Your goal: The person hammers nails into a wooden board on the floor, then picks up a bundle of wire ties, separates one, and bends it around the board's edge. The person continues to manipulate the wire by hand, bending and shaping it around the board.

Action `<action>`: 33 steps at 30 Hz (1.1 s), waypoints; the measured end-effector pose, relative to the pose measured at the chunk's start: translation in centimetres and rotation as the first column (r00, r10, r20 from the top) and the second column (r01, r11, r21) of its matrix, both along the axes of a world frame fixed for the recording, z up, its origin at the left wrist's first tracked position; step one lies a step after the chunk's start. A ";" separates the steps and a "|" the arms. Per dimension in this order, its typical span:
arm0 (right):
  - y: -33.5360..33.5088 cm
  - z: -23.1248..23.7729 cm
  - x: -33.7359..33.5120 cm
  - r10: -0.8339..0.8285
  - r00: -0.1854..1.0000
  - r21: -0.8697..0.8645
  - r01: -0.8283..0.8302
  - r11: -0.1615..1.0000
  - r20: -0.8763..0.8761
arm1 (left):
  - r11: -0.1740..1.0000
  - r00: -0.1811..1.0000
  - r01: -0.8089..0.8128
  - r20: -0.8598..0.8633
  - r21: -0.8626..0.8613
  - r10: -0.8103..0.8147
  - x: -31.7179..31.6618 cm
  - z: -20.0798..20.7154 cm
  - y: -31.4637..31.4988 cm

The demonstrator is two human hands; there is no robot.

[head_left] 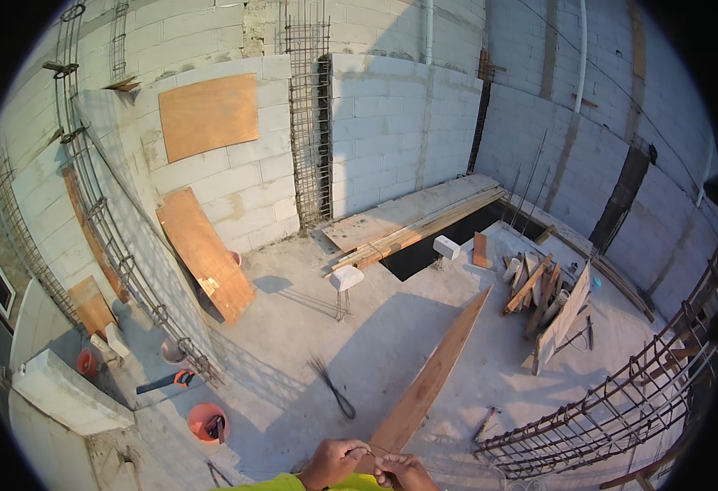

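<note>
At the bottom middle, my left hand (334,464) and my right hand (405,472) are close together, both in a pinch. A thin dark wire (385,449) bends between their fingertips. Just beyond my hands a long plywood strip (432,376) runs away toward the upper right. Its near end is hidden behind my hands, and I cannot tell whether it touches them. On the concrete floor ahead lies a loose bundle of dark wire (336,393), folded at its near end.
An orange bucket (198,427) with tools and a handsaw (162,382) are at left. A hammer (486,422) lies right, near a rebar cage (596,409). A wood pile (539,295) stands beyond. A dark floor opening (436,245) lies beside planks (424,219).
</note>
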State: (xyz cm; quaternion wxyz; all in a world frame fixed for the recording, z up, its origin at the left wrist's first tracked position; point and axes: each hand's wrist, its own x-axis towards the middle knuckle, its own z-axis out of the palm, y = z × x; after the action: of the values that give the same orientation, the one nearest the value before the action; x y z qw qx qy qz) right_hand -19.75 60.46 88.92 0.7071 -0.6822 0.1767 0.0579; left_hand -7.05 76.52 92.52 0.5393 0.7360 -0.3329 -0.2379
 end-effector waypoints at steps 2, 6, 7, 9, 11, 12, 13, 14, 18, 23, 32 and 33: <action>0.7 1.5 -0.4 -0.008 1.000 -0.133 0.012 0.991 0.027 | 1.000 0.999 -0.015 0.051 0.004 0.015 -0.1 -0.3 0.0; 0.5 5.1 -0.1 0.118 0.979 -0.589 0.004 0.808 0.168 | 0.994 0.999 -0.030 0.034 0.101 0.027 0.3 -1.1 0.4; 0.0 5.7 0.3 0.263 0.937 -0.802 0.028 0.597 0.228 | 0.992 0.999 -0.032 0.037 0.123 0.027 0.5 -1.2 0.5; -1.1 6.2 1.0 0.458 0.842 -0.926 0.117 0.359 0.284 | 0.987 1.000 0.011 0.003 0.158 -0.012 0.7 -1.4 0.6; -2.4 5.7 1.7 0.531 0.764 -0.901 0.147 0.409 0.366 | 0.985 0.999 0.035 -0.021 0.169 -0.032 0.6 -1.3 0.7; -2.9 5.1 1.9 0.551 0.718 -0.875 0.169 0.453 0.425 | 0.984 0.999 0.044 -0.033 0.172 -0.039 0.4 -1.1 0.7; -3.4 4.4 2.2 0.564 0.671 -0.846 0.189 0.498 0.482 | 0.977 0.997 0.051 -0.070 0.208 -0.037 0.2 -0.9 0.8; -3.7 3.5 2.5 0.573 0.620 -0.816 0.205 0.540 0.536 | 0.989 0.998 0.059 -0.011 0.137 -0.058 -0.2 -0.6 0.8; -2.3 0.5 2.7 -0.080 0.996 0.616 0.082 0.784 -0.031 | 1.000 0.986 0.026 0.163 0.011 -0.028 -1.2 0.2 1.1; -0.3 0.8 1.9 -0.209 0.901 -0.261 0.321 0.910 0.380 | 0.999 0.999 -0.028 0.027 0.046 0.027 -0.9 0.0 1.2; -4.6 0.6 1.2 0.364 0.672 -0.717 0.366 0.594 0.645 | 0.998 0.992 -0.022 -0.126 0.064 0.030 -2.0 0.2 -0.3; -4.2 -0.1 0.9 0.311 0.683 -0.681 0.372 0.631 0.661 | 0.994 0.991 -0.035 -0.129 0.100 0.048 -2.2 0.4 -0.4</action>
State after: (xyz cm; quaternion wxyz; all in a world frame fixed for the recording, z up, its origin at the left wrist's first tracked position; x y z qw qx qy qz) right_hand -18.84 56.28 88.79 0.3520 -0.8762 -0.1003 -0.3137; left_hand -9.21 76.14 92.87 0.5281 0.7512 -0.2692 -0.2903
